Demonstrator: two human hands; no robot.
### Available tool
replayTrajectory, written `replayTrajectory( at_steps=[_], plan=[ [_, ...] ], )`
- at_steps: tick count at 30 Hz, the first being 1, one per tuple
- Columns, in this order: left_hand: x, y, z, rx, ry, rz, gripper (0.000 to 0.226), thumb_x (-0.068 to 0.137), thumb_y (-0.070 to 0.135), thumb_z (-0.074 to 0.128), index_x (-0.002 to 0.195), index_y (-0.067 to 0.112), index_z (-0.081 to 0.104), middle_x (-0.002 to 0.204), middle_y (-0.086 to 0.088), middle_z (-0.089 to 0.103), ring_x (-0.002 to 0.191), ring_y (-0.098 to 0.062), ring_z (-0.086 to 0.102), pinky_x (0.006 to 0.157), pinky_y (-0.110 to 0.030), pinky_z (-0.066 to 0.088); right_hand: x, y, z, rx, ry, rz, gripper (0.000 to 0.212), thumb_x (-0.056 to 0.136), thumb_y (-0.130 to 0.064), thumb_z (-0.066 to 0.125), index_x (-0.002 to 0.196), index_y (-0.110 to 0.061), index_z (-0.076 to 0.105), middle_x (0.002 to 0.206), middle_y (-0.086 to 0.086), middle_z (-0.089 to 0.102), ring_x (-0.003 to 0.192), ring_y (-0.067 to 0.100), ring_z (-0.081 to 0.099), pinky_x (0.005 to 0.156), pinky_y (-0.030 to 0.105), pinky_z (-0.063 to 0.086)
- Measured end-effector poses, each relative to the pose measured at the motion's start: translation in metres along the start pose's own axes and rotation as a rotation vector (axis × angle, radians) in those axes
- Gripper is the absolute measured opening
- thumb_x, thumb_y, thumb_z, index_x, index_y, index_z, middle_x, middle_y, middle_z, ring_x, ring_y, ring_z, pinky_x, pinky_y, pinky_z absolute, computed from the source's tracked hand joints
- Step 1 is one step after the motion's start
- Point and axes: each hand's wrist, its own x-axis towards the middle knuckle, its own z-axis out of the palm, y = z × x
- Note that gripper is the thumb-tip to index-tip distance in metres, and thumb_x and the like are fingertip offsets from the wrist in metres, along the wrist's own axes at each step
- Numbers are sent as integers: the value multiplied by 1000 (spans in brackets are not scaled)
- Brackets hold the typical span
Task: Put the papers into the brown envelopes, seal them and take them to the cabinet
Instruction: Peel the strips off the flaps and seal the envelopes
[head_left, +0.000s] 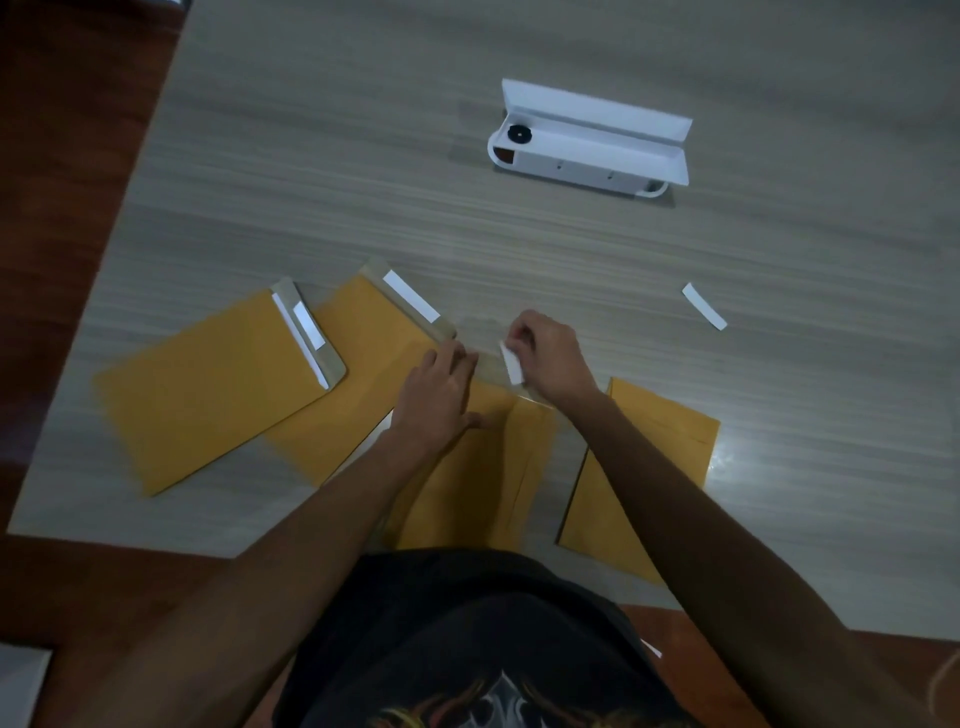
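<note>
Nearest me, brown envelope (467, 483) lies on the surface under both hands. Left hand (441, 389) presses flat; right fingers (519, 332) pinch the white strip (511, 364). Sealing step; next, I judge, fold flap down.

Both bare arms reached forward and came close together. The left hand (441, 387) lay palm down with the fingers rather straight and pressed flat. The right hand (545, 358) was just beside it, its fingers curled, pinching at the fingertips.
</note>
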Motion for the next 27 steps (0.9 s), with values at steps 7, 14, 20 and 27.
replayTrajectory(
  at_steps=[7, 14, 20, 27],
  plan=[
    [6, 3, -7, -60, -4, 11, 88, 65, 55, 80, 133, 17, 38, 134, -13, 38, 115, -25, 46, 90, -34, 50, 14, 44, -46, 821, 531, 772, 9, 86, 0, 63, 94, -3, 65, 82, 19, 69, 57, 19, 66, 61, 28, 58],
    [14, 4, -13, -6, -52, 95, 90, 62, 55, 82, 133, 20, 39, 133, -13, 36, 112, -24, 47, 81, -31, 52, -25, 40, -41, 345, 345, 570, 35, 83, -21, 71, 117, -19, 62, 107, -6, 63, 90, 10, 62, 73, 23, 54],
    [6, 2, -13, 15, -30, 142, 71, 69, 54, 77, 122, 16, 49, 126, -6, 44, 109, -19, 49, 77, -28, 50, -71, 32, -9, -93, 176, 93, 13, 82, -9, 66, 92, -12, 74, 90, 3, 70, 85, 16, 59, 81, 41, 51],
    [-17, -28, -3, 6, 29, 343, 37, 78, 28, 69, 109, 10, 63, 116, -8, 58, 92, -24, 58, 62, -33, 52, -118, 25, 32, -263, 215, 82, 20, 86, -3, 57, 100, -7, 70, 94, 10, 62, 90, 28, 54, 75, 39, 50]
  ],
)
